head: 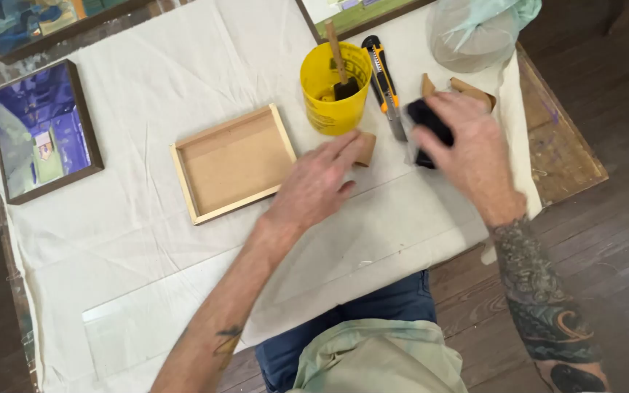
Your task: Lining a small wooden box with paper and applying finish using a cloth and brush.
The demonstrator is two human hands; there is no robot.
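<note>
My left hand lies flat on the white cloth, fingers spread, its fingertips touching a small brown piece of paper beside the yellow bucket. My right hand grips a black block-shaped object and presses it down on the cloth to the right of a yellow and black utility knife. A shallow wooden frame lies back side up to the left of my left hand.
A brush with a wooden handle stands in the bucket. A framed blue picture lies at the left. A sheet of glass rests near the front edge. A plastic bag sits at the back right.
</note>
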